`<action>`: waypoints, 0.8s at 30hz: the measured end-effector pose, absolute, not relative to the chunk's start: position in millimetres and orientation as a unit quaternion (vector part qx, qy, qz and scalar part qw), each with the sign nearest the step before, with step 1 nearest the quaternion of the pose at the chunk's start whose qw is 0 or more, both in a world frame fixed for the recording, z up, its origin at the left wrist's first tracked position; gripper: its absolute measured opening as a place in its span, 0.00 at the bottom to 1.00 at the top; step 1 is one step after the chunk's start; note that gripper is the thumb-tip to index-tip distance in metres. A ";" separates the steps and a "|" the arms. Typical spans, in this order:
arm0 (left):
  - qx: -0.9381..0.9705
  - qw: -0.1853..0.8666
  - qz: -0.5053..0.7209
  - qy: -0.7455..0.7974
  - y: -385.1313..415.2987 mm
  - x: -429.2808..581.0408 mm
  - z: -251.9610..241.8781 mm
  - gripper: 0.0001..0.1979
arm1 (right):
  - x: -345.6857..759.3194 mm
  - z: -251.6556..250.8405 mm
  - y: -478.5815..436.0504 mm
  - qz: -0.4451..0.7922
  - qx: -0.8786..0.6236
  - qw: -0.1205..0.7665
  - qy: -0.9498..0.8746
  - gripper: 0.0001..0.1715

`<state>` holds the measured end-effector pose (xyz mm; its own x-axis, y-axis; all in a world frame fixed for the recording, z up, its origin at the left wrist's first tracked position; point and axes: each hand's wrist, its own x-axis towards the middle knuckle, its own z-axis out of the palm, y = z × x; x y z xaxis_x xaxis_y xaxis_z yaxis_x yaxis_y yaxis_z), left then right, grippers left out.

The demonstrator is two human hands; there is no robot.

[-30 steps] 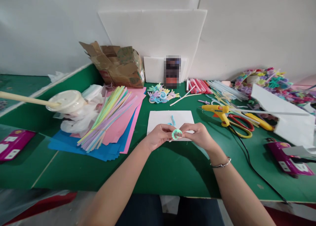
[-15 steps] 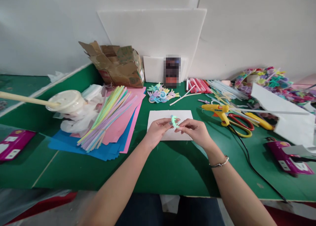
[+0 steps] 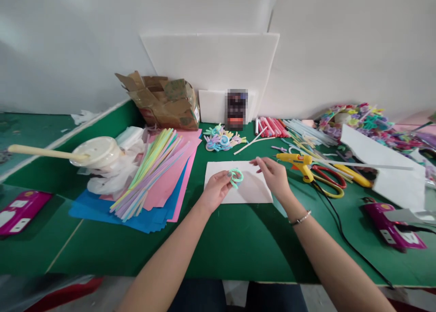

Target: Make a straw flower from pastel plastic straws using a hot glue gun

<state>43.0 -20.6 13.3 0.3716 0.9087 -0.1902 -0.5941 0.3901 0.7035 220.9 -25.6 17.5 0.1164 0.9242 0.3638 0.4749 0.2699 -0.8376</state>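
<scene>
My left hand [image 3: 218, 190] pinches a mint-green pipe cleaner [image 3: 235, 178] bent into a small coil, with a bit of blue showing at its edge. The coil is held above a white sheet [image 3: 252, 191] on the green table. To its right, my right hand [image 3: 272, 173] is apart from the coil, over the sheet's right side, with its fingers loosely extended and nothing visible in them. A yellow glue gun [image 3: 298, 162] lies just right of that hand, its nozzle pointing left.
Finished pastel pipe-cleaner pieces [image 3: 223, 138] lie behind the sheet. Loose pipe cleaners [image 3: 150, 171] rest on coloured sheets [image 3: 136, 219] at left, near a white lidded tub [image 3: 97, 152] and a cardboard box [image 3: 166, 105]. Scissors [image 3: 329, 180] and a black cord [image 3: 339, 221] lie at right.
My right hand has let go of the green coil and moved right. My left hand still holds the coil, now turned so its round shape shows. The view has tilted up slightly.
</scene>
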 end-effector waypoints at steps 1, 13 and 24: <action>0.251 0.789 0.476 0.296 -19.5 44.3 12.1 0.11 | 224.8 18.9 -11.9 0.164 -0.572 0.478 -0.646 0.18; 0.109 0.801 0.499 0.313 -10.9 45.5 2.5 0.05 | 217.2 59.2 159.0 -0.163 -0.547 0.283 -0.771 0.23; 0.127 0.801 0.495 0.311 -12.3 44.9 2.2 0.09 | 219.3 32.8 175.6 -0.167 -0.545 0.298 -0.765 0.24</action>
<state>44.9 -12.3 2.2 0.3169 0.8720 -0.3731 -0.7141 0.4783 0.5112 219.3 175.6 32.8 -0.2272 0.7353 0.6385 0.9341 0.3499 -0.0706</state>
